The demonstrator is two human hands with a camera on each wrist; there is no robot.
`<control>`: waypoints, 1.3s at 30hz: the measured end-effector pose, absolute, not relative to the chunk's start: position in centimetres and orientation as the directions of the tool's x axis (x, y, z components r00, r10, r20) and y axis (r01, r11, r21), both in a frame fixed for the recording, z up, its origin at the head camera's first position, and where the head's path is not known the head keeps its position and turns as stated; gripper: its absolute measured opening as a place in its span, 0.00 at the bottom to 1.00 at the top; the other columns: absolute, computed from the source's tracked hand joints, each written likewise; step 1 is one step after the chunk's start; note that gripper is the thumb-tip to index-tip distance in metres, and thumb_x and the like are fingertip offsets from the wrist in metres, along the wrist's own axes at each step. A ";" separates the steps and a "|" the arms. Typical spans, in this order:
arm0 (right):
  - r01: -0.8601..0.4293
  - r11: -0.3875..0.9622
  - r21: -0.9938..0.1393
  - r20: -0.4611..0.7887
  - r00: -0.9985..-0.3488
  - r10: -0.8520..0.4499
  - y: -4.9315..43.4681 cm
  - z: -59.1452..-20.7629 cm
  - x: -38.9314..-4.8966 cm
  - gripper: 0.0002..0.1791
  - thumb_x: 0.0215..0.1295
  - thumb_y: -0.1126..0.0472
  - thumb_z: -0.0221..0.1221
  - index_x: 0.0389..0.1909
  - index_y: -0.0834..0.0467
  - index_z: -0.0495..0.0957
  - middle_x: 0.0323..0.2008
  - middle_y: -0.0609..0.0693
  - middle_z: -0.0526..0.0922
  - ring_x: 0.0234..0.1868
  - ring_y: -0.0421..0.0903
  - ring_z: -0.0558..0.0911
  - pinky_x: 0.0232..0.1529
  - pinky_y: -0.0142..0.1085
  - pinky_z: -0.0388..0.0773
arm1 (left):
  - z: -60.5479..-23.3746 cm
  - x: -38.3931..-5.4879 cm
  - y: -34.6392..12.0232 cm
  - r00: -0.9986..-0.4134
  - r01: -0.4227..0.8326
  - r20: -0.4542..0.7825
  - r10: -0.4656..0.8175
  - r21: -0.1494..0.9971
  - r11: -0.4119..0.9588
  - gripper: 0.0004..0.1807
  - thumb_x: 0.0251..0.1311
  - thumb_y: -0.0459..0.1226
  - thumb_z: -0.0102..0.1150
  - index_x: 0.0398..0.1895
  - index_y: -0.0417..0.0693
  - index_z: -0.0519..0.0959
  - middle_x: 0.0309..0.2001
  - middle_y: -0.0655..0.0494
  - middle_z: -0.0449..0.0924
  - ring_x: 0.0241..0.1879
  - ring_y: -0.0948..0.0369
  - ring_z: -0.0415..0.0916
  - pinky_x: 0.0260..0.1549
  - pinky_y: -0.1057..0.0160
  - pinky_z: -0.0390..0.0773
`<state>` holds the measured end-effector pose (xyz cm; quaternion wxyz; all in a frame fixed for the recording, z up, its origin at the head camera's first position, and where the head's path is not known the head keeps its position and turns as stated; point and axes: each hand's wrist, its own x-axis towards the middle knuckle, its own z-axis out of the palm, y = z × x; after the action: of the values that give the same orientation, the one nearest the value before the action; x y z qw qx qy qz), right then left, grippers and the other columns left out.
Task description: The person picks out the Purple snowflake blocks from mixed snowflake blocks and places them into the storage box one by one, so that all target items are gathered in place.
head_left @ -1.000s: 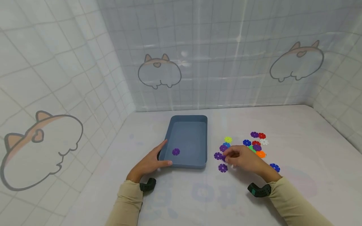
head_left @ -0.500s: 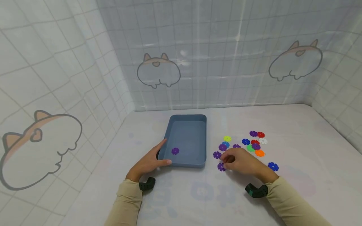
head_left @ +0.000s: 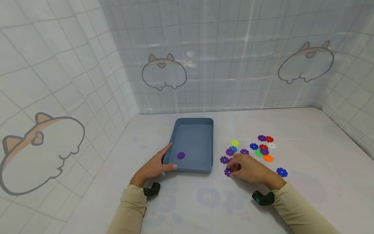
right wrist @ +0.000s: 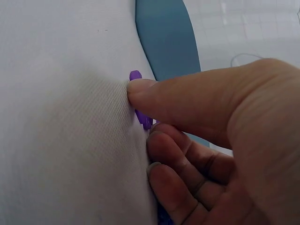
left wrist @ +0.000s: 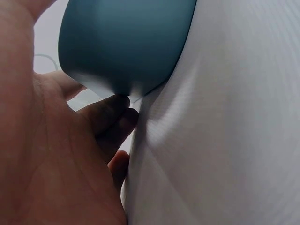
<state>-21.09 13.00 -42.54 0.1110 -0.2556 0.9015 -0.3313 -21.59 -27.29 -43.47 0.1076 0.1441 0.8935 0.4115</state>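
Note:
In the head view, my left hand (head_left: 153, 167) rests at the near left corner of a blue-grey tray (head_left: 194, 171). Its thumb lies along the front wall, and a straight finger reaches up the left side. The left wrist view shows fingertips against the underside of the tray's corner (left wrist: 126, 47). Right of the tray, my right hand (head_left: 248, 169) pinches a purple snowflake disc (head_left: 227, 172) at table level. Its thumb covers much of the disc (right wrist: 144, 120) in the right wrist view. Another purple snowflake disc (head_left: 181, 155) lies inside the tray.
Close to my right fingers lie purple discs (head_left: 224, 160), a light blue one (head_left: 233, 149) and a yellow one (head_left: 235, 143). Farther right are red, green, white, blue and orange (head_left: 268, 158) discs, some overlapping. A blue disc (head_left: 281, 172) lies beside my right wrist.
My right hand has shifted slightly nearer, from the middle purple discs to the nearest one, and its fingers have come together on it. The left hand and tray stay put.

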 end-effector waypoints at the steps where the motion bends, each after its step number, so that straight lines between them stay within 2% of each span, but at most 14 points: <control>1: -0.387 0.651 -0.653 -0.033 -0.844 -0.535 13.0 -42.5 -21.1 0.13 0.56 0.61 0.74 0.42 0.49 0.88 0.35 0.41 0.77 0.37 0.42 0.77 0.37 0.32 0.80 | -43.5 -21.6 -27.3 -0.936 0.168 -0.074 0.345 0.765 0.622 0.56 0.58 0.57 0.68 0.82 0.64 0.43 0.80 0.54 0.41 0.78 0.49 0.39 0.70 0.35 0.47; 17: -0.391 0.657 -0.644 -0.053 -0.835 -0.548 12.5 -41.9 -20.7 0.13 0.57 0.63 0.73 0.42 0.53 0.82 0.33 0.43 0.77 0.36 0.42 0.76 0.40 0.36 0.79 | -43.3 -21.3 -27.2 -0.941 0.155 -0.081 0.329 0.759 0.632 0.56 0.58 0.58 0.68 0.82 0.64 0.44 0.80 0.53 0.41 0.78 0.48 0.39 0.70 0.36 0.47; 24: -0.363 0.652 -0.665 -0.033 -0.859 -0.511 12.3 -42.3 -20.9 0.14 0.57 0.65 0.72 0.40 0.51 0.80 0.33 0.42 0.78 0.36 0.42 0.77 0.39 0.34 0.80 | -43.4 -21.5 -27.2 -0.938 0.164 -0.074 0.338 0.763 0.625 0.56 0.58 0.57 0.68 0.82 0.65 0.44 0.80 0.54 0.41 0.78 0.48 0.39 0.70 0.35 0.47; 39: -0.387 0.683 -0.619 0.009 -0.874 -0.486 12.1 -42.6 -20.9 0.12 0.58 0.65 0.71 0.41 0.51 0.82 0.30 0.40 0.77 0.35 0.41 0.76 0.39 0.35 0.79 | -43.5 -21.6 -27.2 -0.938 0.170 -0.070 0.340 0.761 0.626 0.55 0.58 0.57 0.67 0.82 0.63 0.44 0.80 0.53 0.41 0.78 0.48 0.39 0.70 0.35 0.47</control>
<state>-20.92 12.07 -42.56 0.0782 -0.2388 0.9141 -0.3182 -21.61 -27.19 -43.52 0.1040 0.1425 0.8958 0.4080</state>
